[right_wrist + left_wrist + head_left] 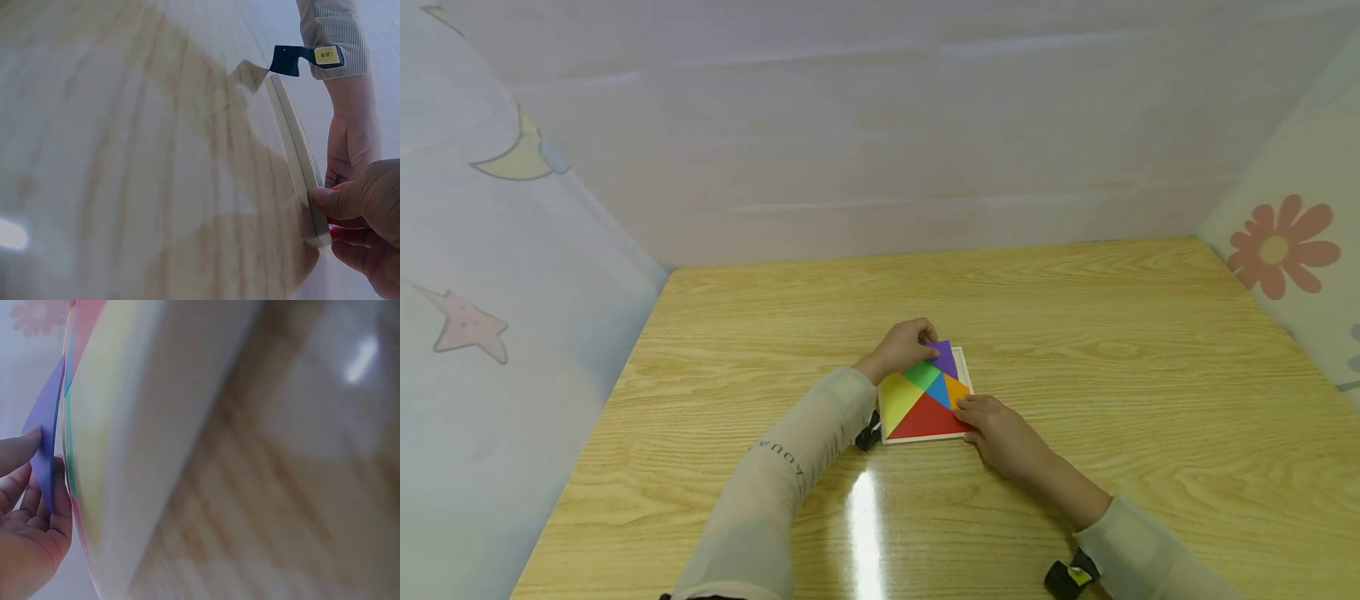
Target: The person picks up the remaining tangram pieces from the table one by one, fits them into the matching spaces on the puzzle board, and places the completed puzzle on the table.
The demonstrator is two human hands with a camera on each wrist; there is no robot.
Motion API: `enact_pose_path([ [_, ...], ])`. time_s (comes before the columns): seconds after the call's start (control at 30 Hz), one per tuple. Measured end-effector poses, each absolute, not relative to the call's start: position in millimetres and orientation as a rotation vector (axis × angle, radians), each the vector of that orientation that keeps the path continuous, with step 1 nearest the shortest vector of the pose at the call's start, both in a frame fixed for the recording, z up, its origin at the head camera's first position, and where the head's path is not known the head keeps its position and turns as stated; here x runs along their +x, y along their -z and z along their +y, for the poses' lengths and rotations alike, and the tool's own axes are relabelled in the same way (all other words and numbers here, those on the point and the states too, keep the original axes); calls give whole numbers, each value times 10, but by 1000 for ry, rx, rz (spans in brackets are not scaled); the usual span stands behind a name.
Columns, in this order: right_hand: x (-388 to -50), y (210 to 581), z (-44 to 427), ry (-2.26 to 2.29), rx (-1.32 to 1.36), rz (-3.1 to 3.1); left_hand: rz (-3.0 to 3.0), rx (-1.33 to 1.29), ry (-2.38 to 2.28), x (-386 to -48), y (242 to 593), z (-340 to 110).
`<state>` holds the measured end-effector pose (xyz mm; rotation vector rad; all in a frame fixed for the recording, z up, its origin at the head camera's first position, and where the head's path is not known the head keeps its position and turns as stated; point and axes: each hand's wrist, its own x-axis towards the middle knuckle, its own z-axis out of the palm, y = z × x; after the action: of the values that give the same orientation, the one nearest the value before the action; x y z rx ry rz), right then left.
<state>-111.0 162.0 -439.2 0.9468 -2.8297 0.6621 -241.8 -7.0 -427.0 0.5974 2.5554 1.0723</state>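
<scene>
A square tangram tray (965,367) with a pale rim lies on the table. Yellow (895,404), red (925,419), green (922,374), blue (940,390) and orange (956,390) pieces fill much of it. At its far edge, my left hand (904,347) pinches a purple tangram piece (946,360) between thumb and fingers. In the left wrist view this purple piece (45,434) stands tilted up from the others. My right hand (1003,433) grips the tray's near right corner, thumb on its side and fingertips over the orange and red pieces. Those fingertips are partly hidden in the right wrist view.
The wood-grain table (760,308) stretches out on all sides of the tray. Pale printed sheets (865,150) rise behind and beside it. Black wrist devices (1070,577) sit at both sleeves. A bright light reflection lies on the table in front.
</scene>
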Motion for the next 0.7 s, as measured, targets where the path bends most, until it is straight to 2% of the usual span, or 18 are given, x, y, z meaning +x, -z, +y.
enact_pose_path([
  [0.7,-1110,4361,1608,-664,950,-2849,2552,735,-952,-2402,4241,-16],
])
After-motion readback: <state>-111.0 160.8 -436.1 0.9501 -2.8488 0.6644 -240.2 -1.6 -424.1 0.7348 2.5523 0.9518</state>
